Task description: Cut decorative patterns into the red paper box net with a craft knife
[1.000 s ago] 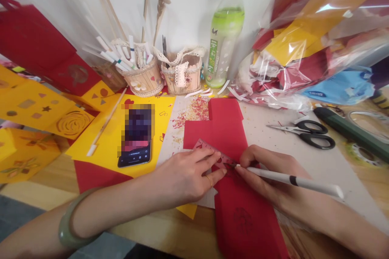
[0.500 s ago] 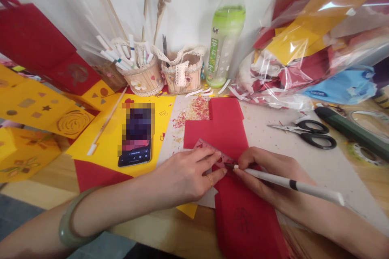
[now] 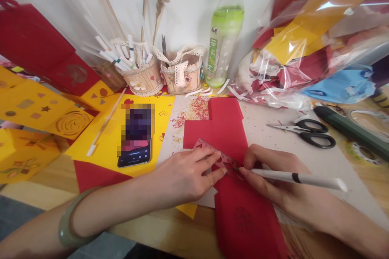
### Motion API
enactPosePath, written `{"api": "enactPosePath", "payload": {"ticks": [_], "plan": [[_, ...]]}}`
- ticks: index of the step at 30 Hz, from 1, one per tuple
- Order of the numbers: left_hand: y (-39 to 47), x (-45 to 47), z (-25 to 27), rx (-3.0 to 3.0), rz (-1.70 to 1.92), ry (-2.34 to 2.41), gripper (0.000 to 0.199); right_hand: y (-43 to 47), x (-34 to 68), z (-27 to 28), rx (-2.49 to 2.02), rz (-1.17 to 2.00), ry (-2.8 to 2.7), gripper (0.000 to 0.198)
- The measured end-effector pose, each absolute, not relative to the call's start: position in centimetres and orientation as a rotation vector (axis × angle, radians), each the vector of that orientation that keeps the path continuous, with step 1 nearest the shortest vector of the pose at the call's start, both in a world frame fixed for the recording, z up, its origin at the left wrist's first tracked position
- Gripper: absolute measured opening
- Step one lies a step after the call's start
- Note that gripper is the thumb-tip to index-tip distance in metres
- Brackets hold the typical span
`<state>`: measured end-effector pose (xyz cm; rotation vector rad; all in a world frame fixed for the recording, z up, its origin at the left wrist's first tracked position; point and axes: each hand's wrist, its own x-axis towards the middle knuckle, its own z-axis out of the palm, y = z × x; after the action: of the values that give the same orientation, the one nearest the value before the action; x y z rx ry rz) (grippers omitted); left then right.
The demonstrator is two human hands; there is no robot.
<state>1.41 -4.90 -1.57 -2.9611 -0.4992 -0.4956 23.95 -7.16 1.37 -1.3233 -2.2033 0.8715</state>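
Lying from centre toward 5 o'clock: red card [image 3: 235, 192], likely light, springy, easily creased; best pinned flat, lifted by edges. Across it, pink ruler [image 3: 226, 159], probably thin, stiff, prone to slide; best held near middle. At 6 o'clock, pressing ruler with extended fingers, left hand [image 3: 190, 174]. At 4 o'clock, right hand [image 3: 279, 192], with fingers pinched round white pen-like tool [image 3: 316, 181]. At 3 o'clock, scissors [image 3: 293, 128].
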Motion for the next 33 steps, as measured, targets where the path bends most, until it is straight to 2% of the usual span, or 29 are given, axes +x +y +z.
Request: {"api": "enactPosePath", "payload": {"ticks": [8,24,33], "plan": [[-4.9,1.3,-1.5,-2.963,-0.476,-0.506,0.031,-7.3,24.2,0.9,-1.296,0.785,-2.123,0.017],[-4.8,1.2,-1.6,-2.963,-0.465,-0.506,0.031,-7.1,24.5,0.9,-1.391,0.807,-2.037,0.016],[-4.1,1.2,-1.5,-2.764,-0.554,-0.630,0.036,-6.7,25.4,-0.2,-1.261,0.483,-2.313,0.026]]}}
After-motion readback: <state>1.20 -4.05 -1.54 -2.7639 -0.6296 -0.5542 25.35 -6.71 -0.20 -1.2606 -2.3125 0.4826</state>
